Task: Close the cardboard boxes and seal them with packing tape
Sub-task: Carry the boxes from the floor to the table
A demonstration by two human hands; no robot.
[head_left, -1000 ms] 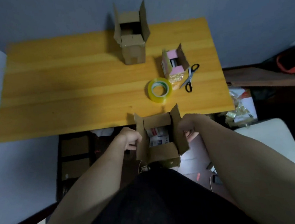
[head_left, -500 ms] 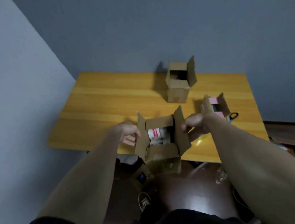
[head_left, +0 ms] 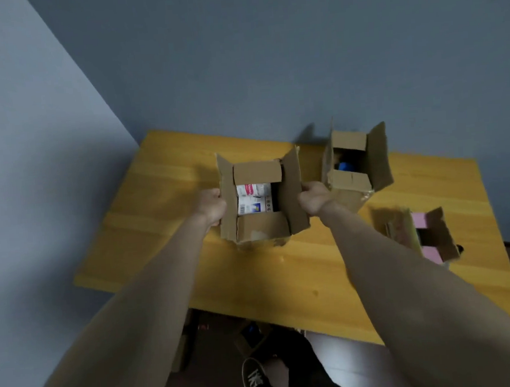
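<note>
A small open cardboard box (head_left: 262, 231) with white packets inside is over the middle of the yellow wooden table (head_left: 165, 231). My left hand (head_left: 210, 207) grips its left side and my right hand (head_left: 313, 199) grips its right side. All its flaps stand open. A second open cardboard box (head_left: 350, 185) stands just behind my right hand, with something blue inside. A third box (head_left: 434, 237), pink inside, lies open at the right, partly hidden by my right forearm. The tape roll is hidden.
Blue-grey walls close in behind and to the left of the table. Below the table's near edge are small boxes on the floor (head_left: 253, 340) and a dark shoe (head_left: 256, 376).
Both hands have carried the box up from below the table's near edge and forward over the tabletop. The camera has tilted up, so the tape and scissors are out of sight.
</note>
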